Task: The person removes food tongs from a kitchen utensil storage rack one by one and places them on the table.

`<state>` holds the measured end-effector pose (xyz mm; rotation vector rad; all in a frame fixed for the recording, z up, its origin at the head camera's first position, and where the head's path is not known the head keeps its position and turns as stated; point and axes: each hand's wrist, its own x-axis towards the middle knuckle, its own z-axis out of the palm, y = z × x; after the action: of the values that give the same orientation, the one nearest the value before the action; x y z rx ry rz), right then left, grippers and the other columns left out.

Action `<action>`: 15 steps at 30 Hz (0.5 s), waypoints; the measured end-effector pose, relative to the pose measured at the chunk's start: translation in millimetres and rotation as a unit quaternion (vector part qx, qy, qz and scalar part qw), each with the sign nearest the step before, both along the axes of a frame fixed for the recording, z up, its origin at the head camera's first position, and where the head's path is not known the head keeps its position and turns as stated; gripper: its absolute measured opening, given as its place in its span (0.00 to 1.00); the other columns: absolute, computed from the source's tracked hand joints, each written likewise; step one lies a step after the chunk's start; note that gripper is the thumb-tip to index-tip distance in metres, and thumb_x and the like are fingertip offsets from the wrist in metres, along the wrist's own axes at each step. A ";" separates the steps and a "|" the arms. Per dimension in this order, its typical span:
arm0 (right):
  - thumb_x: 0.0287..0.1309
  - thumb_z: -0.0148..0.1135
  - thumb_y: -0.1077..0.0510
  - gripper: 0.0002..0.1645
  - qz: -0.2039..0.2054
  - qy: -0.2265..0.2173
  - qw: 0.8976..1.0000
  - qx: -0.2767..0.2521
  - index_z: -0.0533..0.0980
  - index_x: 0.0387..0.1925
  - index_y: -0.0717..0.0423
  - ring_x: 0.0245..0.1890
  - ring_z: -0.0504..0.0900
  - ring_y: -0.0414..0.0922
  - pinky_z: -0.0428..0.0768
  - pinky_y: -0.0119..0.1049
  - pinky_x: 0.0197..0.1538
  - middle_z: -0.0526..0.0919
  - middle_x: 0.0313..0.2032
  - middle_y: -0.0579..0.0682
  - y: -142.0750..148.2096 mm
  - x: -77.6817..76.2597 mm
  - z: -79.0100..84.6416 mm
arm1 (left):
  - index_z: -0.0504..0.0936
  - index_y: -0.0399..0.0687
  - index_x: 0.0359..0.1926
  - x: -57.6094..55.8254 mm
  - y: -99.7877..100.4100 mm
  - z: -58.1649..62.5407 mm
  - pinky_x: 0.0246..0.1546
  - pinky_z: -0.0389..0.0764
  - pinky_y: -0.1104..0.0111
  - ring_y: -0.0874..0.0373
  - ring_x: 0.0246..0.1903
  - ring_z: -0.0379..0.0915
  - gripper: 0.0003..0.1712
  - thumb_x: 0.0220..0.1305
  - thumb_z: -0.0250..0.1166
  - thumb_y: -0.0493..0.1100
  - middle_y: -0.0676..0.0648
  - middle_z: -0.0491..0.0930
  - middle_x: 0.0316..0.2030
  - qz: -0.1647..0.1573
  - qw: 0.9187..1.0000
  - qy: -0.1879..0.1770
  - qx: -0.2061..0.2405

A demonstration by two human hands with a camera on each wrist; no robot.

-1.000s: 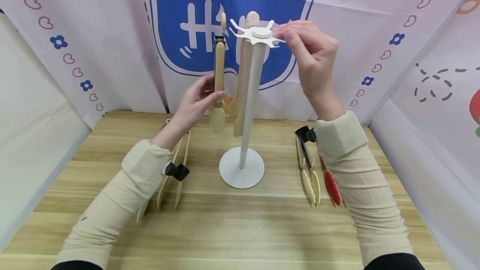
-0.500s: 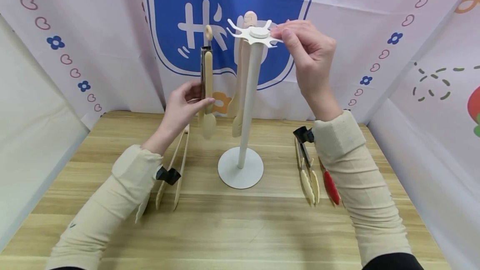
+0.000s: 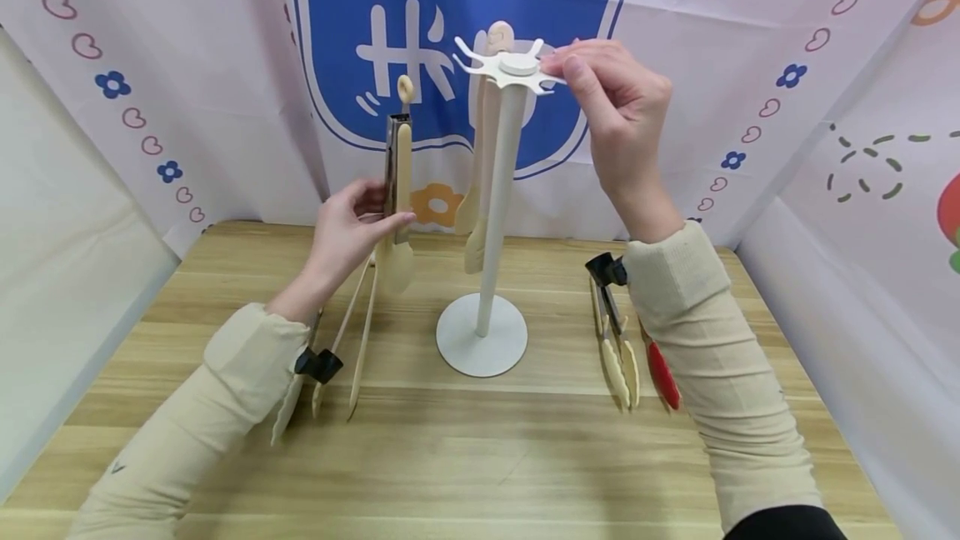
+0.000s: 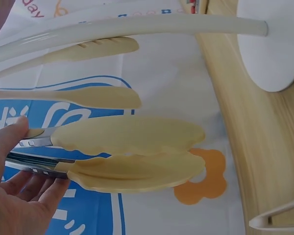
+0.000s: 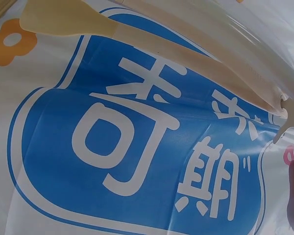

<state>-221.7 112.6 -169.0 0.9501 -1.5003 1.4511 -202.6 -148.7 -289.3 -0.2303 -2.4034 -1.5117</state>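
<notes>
My left hand (image 3: 348, 223) holds a pair of tongs (image 3: 403, 165) upright left of the white utensil rack (image 3: 498, 198), apart from it. The tongs have cream-and-metal arms and a cream ring on top. In the left wrist view, their scalloped cream heads (image 4: 132, 134) lie slightly apart, and thumb and fingers grip the metal arms. My right hand (image 3: 622, 111) pinches a hook at the right of the rack's top (image 3: 517, 65). Behind the pole hang a cream-headed spatula (image 4: 112, 97) and another cream-headed utensil (image 4: 108, 48) with slots or ridges.
The rack's round base (image 3: 482, 336) stands mid-table. On the left lie long pale tongs (image 3: 362, 344) and a partly hidden white-edged tool (image 3: 287, 413). Cream-tipped tongs (image 3: 618, 365) and a red-tipped utensil (image 3: 662, 377) lie right, partly under the forearm. A printed curtain (image 3: 247, 90) hangs behind the table.
My left hand has moved left and down with the tongs, away from the rack. The right hand keeps its pinch on the hook, and the rack stays in place.
</notes>
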 end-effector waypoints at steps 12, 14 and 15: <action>0.52 0.54 0.72 0.09 -0.011 0.005 1.000 -0.008 0.79 0.23 0.74 0.36 0.79 0.43 0.74 0.40 0.50 0.84 0.27 0.57 -1.6 -1.5 -2.4 | 0.74 0.34 0.48 10.2 -12.1 -11.0 0.43 0.78 0.75 0.53 0.41 0.75 0.29 0.49 0.70 0.47 0.40 0.78 0.41 0.012 1.000 0.001 -0.025; 0.52 0.53 0.72 0.09 -0.010 0.007 1.000 -0.011 0.79 0.23 0.74 0.36 0.79 0.43 0.74 0.41 0.51 0.84 0.27 0.57 -1.9 -1.8 -2.3 | 0.74 0.34 0.49 12.2 -14.0 -11.8 0.43 0.78 0.75 0.52 0.41 0.75 0.29 0.49 0.70 0.47 0.39 0.77 0.42 0.019 0.999 0.001 -0.026; 0.52 0.53 0.72 0.09 -0.010 0.008 1.000 -0.012 0.79 0.23 0.75 0.36 0.79 0.43 0.74 0.41 0.51 0.84 0.27 0.56 -2.2 -1.9 -2.2 | 0.74 0.34 0.49 12.8 -15.3 -12.4 0.43 0.77 0.76 0.52 0.42 0.75 0.29 0.49 0.71 0.47 0.39 0.78 0.42 0.022 0.999 0.001 -0.026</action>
<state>-223.6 110.5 -171.3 0.9286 -1.4734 1.4409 -189.8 -164.0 -301.6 -0.1873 -2.4322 -1.4310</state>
